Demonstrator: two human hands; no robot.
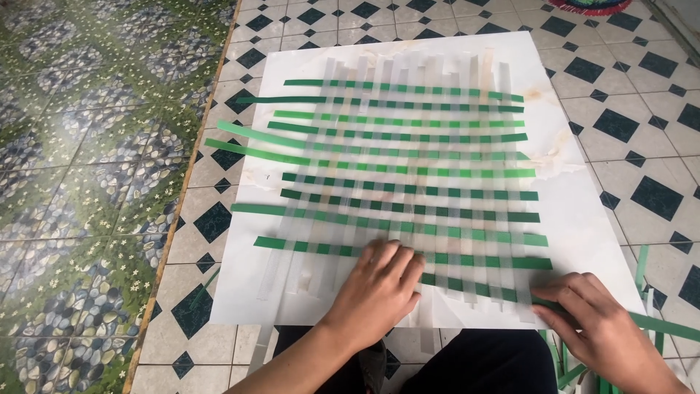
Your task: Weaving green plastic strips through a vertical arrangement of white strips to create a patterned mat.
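The left hand (379, 284) lies flat, fingers spread, pressing the woven mat of green and translucent strips (408, 175) at its six o'clock edge; the mat rests on a white board (583, 219) on the tiled floor (627, 87). The right hand (594, 321), at four o'clock, pinches a green strip (667, 326), fingers closed on it.

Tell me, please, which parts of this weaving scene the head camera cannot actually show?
- Head view: the weave under the left hand is covered by the palm.
- The green strip at the right hand runs out past the frame's right edge.
- Loose green strips by the knee are cut off at the bottom edge.
- The colourful mat is cropped by the top edge.
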